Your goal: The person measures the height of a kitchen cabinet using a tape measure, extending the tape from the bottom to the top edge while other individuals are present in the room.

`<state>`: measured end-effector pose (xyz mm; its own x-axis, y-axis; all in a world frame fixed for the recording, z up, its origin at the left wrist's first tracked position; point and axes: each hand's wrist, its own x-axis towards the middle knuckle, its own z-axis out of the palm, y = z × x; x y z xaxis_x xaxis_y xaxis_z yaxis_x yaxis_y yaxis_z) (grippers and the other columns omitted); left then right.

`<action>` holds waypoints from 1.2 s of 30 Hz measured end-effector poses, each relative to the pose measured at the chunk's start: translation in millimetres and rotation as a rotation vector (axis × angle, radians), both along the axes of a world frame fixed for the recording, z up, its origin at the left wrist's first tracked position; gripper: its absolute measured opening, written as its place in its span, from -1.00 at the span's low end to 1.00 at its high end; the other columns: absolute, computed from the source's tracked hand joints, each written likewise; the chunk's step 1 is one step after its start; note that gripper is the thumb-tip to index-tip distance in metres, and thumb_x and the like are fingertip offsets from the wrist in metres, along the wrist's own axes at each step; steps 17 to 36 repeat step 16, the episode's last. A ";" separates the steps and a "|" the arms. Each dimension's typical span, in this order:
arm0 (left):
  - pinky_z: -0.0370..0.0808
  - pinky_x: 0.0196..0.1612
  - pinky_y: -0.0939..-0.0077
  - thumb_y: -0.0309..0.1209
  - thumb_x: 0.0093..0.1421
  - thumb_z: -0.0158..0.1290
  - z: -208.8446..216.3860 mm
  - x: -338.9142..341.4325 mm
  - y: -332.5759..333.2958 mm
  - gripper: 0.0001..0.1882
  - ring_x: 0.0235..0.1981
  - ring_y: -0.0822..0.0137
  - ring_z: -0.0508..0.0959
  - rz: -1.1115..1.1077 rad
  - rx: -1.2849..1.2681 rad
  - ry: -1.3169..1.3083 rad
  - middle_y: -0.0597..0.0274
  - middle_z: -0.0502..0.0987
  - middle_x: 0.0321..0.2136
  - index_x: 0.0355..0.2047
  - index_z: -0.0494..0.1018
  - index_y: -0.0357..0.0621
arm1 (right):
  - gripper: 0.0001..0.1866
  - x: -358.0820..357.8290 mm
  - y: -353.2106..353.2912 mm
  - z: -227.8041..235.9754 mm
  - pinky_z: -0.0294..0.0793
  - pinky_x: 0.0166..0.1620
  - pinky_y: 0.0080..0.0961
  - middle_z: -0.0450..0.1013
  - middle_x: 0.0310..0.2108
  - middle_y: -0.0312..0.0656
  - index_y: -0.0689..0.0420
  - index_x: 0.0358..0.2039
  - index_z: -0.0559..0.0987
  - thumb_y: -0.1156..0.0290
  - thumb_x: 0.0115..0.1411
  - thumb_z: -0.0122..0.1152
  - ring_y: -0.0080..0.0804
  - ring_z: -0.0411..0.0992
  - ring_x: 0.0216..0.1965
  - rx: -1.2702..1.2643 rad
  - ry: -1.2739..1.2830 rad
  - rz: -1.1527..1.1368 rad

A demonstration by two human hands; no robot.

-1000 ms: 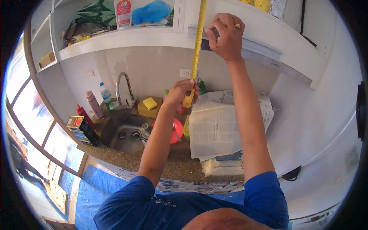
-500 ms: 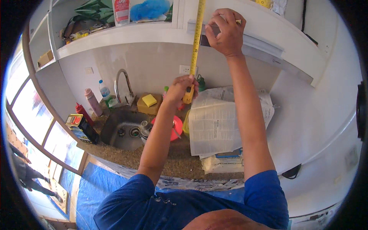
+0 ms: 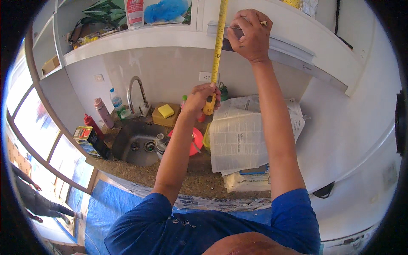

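My left hand (image 3: pixel 200 98) is closed round the case of a yellow tape measure (image 3: pixel 208 107), in front of the backsplash above the counter. Its yellow blade (image 3: pixel 218 46) runs straight up from the hand, past the cabinet's lower edge and out of view at the top. My right hand (image 3: pixel 251 36) is raised to the right of the blade, at the front of a slim range hood (image 3: pixel 293 53) under the cabinet. Its fingers are curled, with a small pale bit showing by the knuckles; what they hold is hidden.
Below lies a granite counter (image 3: pixel 199 176) with a steel sink (image 3: pixel 127 148), a curved faucet (image 3: pixel 137 91), a yellow sponge (image 3: pixel 165 111), a red plate (image 3: pixel 196 142), bottles and a tin (image 3: pixel 90 142). Newspaper (image 3: pixel 238 136) covers something on the right. Outside the window, a person (image 3: pixel 38 197) stands.
My hands and the tape measure hold nearly the same positions. Outside at the lower left, the person has shifted to the right.
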<state>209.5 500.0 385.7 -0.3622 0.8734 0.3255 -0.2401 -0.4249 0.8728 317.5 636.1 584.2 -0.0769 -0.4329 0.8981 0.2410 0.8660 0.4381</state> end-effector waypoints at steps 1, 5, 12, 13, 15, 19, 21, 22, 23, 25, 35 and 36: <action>0.52 -0.53 0.35 -0.17 0.43 -0.01 0.6 0.5 -0.6 -0.62 -0.60 0.23 0.56 -0.001 0.006 -0.002 0.17 0.50 -0.55 -0.41 0.47 -0.23 | -0.79 -0.1 -0.3 0.3 0.17 0.17 -0.10 0.45 -0.19 -0.44 -0.10 -0.46 0.55 0.27 -0.13 0.42 -0.28 0.38 0.02 -0.001 0.002 0.000; 0.50 -0.56 0.34 -0.18 0.42 -0.01 1.3 0.9 -1.1 -0.63 -0.61 0.21 0.55 -0.007 0.014 0.009 0.16 0.49 -0.56 -0.41 0.47 -0.23 | -0.81 2.2 -1.6 0.9 0.17 0.18 -0.10 0.47 -0.18 -0.45 -0.11 -0.46 0.55 0.27 -0.11 0.41 -0.28 0.38 0.03 -0.018 -0.012 -0.009; 0.50 -0.57 0.31 -0.21 0.43 -0.02 -3.8 -3.7 2.9 -0.64 -0.61 0.18 0.55 -0.026 0.012 0.003 0.13 0.48 -0.57 -0.40 0.47 -0.25 | -0.84 3.2 -2.8 -1.0 0.14 0.19 -0.23 0.49 -0.18 -0.48 -0.10 -0.47 0.59 0.28 -0.07 0.42 -0.35 0.39 0.06 -0.033 -0.013 -0.024; 0.50 -0.57 0.31 -0.20 0.43 -0.02 -4.0 -4.3 2.9 -0.64 -0.61 0.17 0.55 -0.028 0.010 0.005 0.13 0.48 -0.56 -0.39 0.47 -0.26 | -0.84 2.8 -2.6 -1.6 0.14 0.19 -0.23 0.49 -0.18 -0.48 -0.10 -0.47 0.59 0.28 -0.07 0.42 -0.35 0.39 0.06 -0.039 -0.011 -0.024; 0.52 -0.54 0.31 -0.17 0.42 -0.01 -3.8 -5.7 1.7 -0.62 -0.60 0.14 0.56 -0.087 0.000 -0.021 0.10 0.50 -0.54 -0.38 0.47 -0.26 | -0.84 1.9 -2.1 -1.9 0.14 0.20 -0.24 0.50 -0.17 -0.48 -0.09 -0.45 0.61 0.27 -0.07 0.43 -0.35 0.38 0.07 -0.050 -0.014 -0.034; 0.52 -0.53 0.31 -0.15 0.42 0.00 -3.2 -6.4 0.6 -0.61 -0.60 0.12 0.57 -0.117 -0.005 -0.033 0.09 0.51 -0.53 -0.37 0.47 -0.26 | -0.83 1.4 -1.8 -1.5 0.14 0.21 -0.24 0.50 -0.16 -0.48 -0.09 -0.45 0.61 0.26 -0.07 0.43 -0.36 0.38 0.07 -0.056 -0.013 -0.039; 0.52 -0.53 0.31 -0.15 0.42 0.00 -3.2 -6.4 0.6 -0.61 -0.60 0.12 0.57 -0.117 -0.005 -0.033 0.09 0.51 -0.53 -0.37 0.47 -0.26 | -0.83 1.4 -1.8 -1.5 0.14 0.21 -0.24 0.50 -0.16 -0.48 -0.09 -0.45 0.61 0.26 -0.07 0.43 -0.36 0.38 0.07 -0.056 -0.013 -0.039; 0.52 -0.53 0.31 -0.15 0.42 0.00 -3.2 -6.4 0.6 -0.61 -0.60 0.12 0.57 -0.117 -0.005 -0.033 0.09 0.51 -0.53 -0.37 0.47 -0.26 | -0.83 1.4 -1.8 -1.5 0.14 0.21 -0.24 0.50 -0.16 -0.48 -0.09 -0.45 0.61 0.26 -0.07 0.43 -0.36 0.38 0.07 -0.056 -0.013 -0.039; 0.52 -0.53 0.31 -0.15 0.42 0.00 -3.2 -6.4 0.6 -0.61 -0.60 0.12 0.57 -0.117 -0.005 -0.033 0.09 0.51 -0.53 -0.37 0.47 -0.26 | -0.83 1.4 -1.8 -1.5 0.14 0.21 -0.24 0.50 -0.16 -0.48 -0.09 -0.45 0.61 0.26 -0.07 0.43 -0.36 0.38 0.07 -0.056 -0.013 -0.039; 0.52 -0.53 0.31 -0.15 0.42 0.00 -3.2 -6.4 0.6 -0.61 -0.60 0.12 0.57 -0.117 -0.005 -0.033 0.09 0.51 -0.53 -0.37 0.47 -0.26 | -0.83 1.4 -1.8 -1.5 0.14 0.21 -0.24 0.50 -0.16 -0.48 -0.09 -0.45 0.61 0.26 -0.07 0.43 -0.36 0.38 0.07 -0.056 -0.013 -0.039; 0.52 -0.53 0.31 -0.15 0.42 0.00 -3.2 -6.4 0.6 -0.61 -0.60 0.12 0.57 -0.117 -0.005 -0.033 0.09 0.51 -0.53 -0.37 0.47 -0.26 | -0.83 1.4 -1.8 -1.5 0.14 0.21 -0.24 0.50 -0.16 -0.48 -0.09 -0.45 0.61 0.26 -0.07 0.43 -0.36 0.38 0.07 -0.056 -0.013 -0.039; 0.52 -0.53 0.31 -0.15 0.42 0.00 -3.2 -6.4 0.6 -0.61 -0.60 0.12 0.57 -0.117 -0.005 -0.033 0.09 0.51 -0.53 -0.37 0.47 -0.26 | -0.83 1.4 -1.8 -1.5 0.14 0.21 -0.24 0.50 -0.16 -0.48 -0.09 -0.45 0.61 0.26 -0.07 0.43 -0.36 0.38 0.07 -0.056 -0.013 -0.039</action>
